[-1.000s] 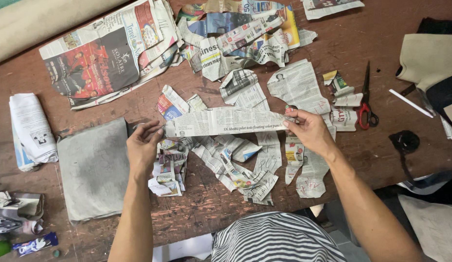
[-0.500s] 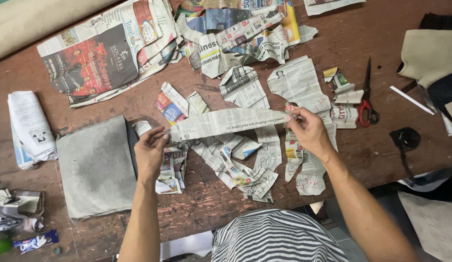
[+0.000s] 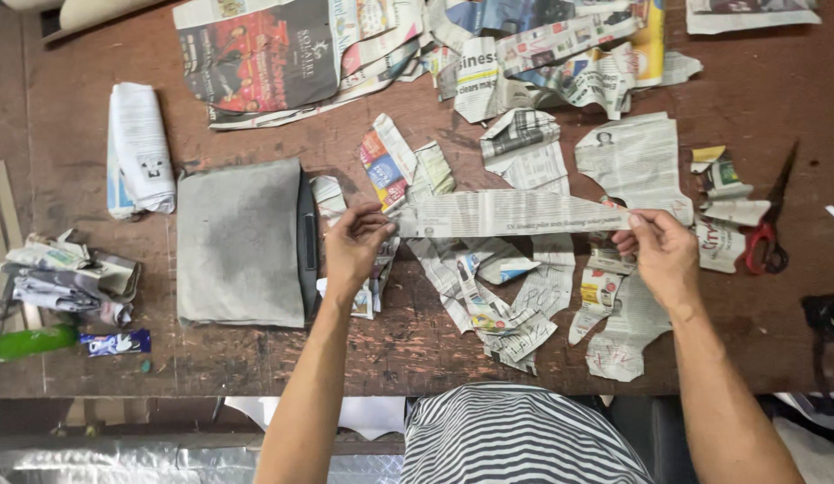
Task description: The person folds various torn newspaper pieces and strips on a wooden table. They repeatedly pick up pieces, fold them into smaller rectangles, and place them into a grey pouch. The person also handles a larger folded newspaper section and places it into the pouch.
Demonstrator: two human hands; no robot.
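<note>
Newspaper sheets (image 3: 560,45): upper parts cut off by the top edge. Green bottle (image 3: 27,342): cut off at the left edge. Newspaper strip (image 3: 524,213): both ends covered by fingertips. Dark flat item (image 3: 308,235): mostly hidden under the grey cloth (image 3: 240,242). Scraps' small print: too small to tell.

Surface (image 3: 775,81) | far edge: spread newspaper sheets (image 3: 265,63), torn pages (image 3: 560,54) right of them | left edge: folded newspaper (image 3: 141,148), crumpled paper (image 3: 68,273) nearer | folded cloth (image 3: 242,242) left of centre | centre: paper strip (image 3: 515,213) over scraps (image 3: 498,296) | scissors (image 3: 768,233) toward right edge.
</note>
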